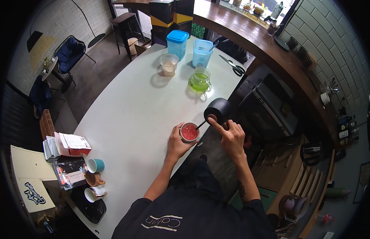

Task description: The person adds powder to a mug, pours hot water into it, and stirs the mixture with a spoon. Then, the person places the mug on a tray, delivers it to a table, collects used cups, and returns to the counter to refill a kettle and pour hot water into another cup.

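My left hand (178, 143) is wrapped round a small cup (182, 137) at the table's near edge. Red, bubbly liquid (189, 132) shows inside it. My right hand (232, 139) grips what looks like a black gooseneck kettle (219, 108), its index finger stretched over the dark body. The thin spout slants down to the cup's rim; whether anything flows from it I cannot tell. Farther up the table stands a glass jug (199, 83) of green liquid. Beyond it is a clear plastic cup (169, 65) with a beige content.
A blue lidded container (177, 44), an open blue tub (201, 55) and black-handled scissors (234, 67) lie toward the table's far end. At lower left are a teal cup (95, 165), a brown mug (93, 179), a white cup (94, 194) and stacked papers (73, 141).
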Tool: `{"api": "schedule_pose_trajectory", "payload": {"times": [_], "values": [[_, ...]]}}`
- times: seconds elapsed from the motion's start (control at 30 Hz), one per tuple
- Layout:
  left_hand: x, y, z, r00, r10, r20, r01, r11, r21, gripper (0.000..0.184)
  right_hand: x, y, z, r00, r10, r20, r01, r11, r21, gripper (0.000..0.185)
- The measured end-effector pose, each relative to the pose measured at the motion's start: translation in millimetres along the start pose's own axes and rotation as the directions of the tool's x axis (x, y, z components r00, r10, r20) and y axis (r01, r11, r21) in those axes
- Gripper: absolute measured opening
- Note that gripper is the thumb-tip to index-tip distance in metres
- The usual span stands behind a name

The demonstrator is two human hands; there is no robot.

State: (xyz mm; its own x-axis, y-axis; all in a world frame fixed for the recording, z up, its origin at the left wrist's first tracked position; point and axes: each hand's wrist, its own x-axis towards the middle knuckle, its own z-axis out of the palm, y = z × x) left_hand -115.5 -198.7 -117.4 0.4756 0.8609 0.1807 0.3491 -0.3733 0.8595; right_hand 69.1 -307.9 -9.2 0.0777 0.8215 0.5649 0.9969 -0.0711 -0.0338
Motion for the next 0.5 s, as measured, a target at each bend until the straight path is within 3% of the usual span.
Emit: {"api": "schedule_pose_trajectory", "payload": {"times": [0.3,0.5], "values": [[-0.3,2.8,-2.2,1.000,-0.002,-0.001,0.002,1.000,0.006,0.091,3.5,-5.7,1.0,0.991,-0.133,0.006,0.134,0.991,-0.032,0.065],[-0.7,5.2,-2.7,1.000,-0.003,-0.013,0.003,1.000,0.006,0.089,7.3,-9.7,0.4,0.993,-0.114,-0.031,0.113,0.993,-0.015,0.065]]}}
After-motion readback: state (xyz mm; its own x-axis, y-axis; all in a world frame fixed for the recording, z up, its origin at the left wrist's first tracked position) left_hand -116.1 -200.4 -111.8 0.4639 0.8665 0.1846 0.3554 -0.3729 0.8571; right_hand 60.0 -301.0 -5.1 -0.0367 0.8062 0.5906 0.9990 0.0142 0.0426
